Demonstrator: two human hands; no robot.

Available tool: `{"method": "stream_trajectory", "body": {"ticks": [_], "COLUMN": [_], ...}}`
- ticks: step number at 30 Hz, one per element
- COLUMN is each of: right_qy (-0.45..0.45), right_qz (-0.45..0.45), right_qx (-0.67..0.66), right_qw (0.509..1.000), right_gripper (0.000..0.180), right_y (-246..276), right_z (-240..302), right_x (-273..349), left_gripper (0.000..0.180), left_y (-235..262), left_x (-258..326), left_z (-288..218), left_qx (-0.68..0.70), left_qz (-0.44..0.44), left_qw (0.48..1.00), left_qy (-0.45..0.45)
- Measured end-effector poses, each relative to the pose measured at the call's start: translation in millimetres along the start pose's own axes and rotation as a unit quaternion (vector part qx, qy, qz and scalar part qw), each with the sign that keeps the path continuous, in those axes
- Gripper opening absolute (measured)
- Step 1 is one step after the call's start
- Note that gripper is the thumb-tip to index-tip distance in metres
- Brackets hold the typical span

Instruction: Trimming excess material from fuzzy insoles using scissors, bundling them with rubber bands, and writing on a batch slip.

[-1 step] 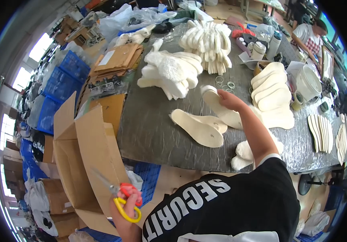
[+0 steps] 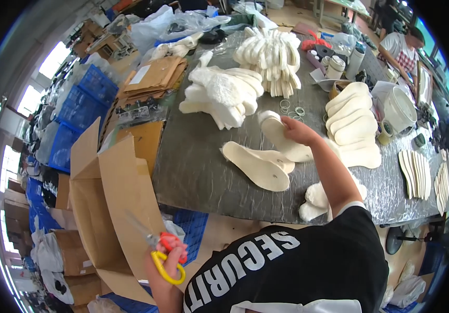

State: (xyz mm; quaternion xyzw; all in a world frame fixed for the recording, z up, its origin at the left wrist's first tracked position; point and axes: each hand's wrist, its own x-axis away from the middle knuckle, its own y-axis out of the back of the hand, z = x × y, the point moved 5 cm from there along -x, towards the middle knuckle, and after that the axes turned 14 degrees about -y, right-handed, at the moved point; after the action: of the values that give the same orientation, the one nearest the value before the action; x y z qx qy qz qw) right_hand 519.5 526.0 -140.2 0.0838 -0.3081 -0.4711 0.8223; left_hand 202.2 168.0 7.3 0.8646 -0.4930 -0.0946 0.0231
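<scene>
Low at the left, my left hand (image 2: 168, 263) is closed round a pair of scissors (image 2: 162, 259) with red and yellow handles. The blades point up and away, over the flap of a cardboard box. Out over the table, my right hand (image 2: 298, 130) grips a cream insole (image 2: 281, 136), with its fingers near the far end; part of another lies under that end. Two more insoles (image 2: 255, 166) overlap on the dark table (image 2: 193, 172), left of and nearer than that hand. Fluffy insoles (image 2: 315, 201) lie partly hidden below my right forearm.
Heaped fluffy insoles (image 2: 222, 94) and a tall bundled pile (image 2: 268, 57) stand at the far side. A fanned stack (image 2: 347, 115) lies right, beside a white bucket (image 2: 399, 108). The open cardboard box (image 2: 91, 219) stands left. A person (image 2: 399, 49) works at far right.
My left hand and the scissors have shifted very slightly to the right. My right hand stays on the insole.
</scene>
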Motion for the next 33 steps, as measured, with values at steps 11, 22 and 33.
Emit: {"method": "stream_trajectory", "body": {"ticks": [11,22,33], "right_qy": [0.178,0.07,0.094], "right_qz": [0.405,0.453,0.452], "right_qx": [-0.245,-0.381,-0.297], "right_qw": [0.863,0.803,0.836], "right_gripper": [0.069,0.037,0.037], "right_y": [-137,-198,-303], "right_z": [156,195,274], "right_x": [124,125,185], "left_gripper": [0.032,0.021,0.03], "left_y": [-76,11,117], "left_x": [-70,-34,27], "left_z": [-8,-50,-42], "left_qx": [-0.003,-0.063,-0.417], "left_qz": [0.055,0.0,0.129], "left_qw": [0.995,0.994,0.891], "left_qy": [-0.087,-0.089,-0.127]}}
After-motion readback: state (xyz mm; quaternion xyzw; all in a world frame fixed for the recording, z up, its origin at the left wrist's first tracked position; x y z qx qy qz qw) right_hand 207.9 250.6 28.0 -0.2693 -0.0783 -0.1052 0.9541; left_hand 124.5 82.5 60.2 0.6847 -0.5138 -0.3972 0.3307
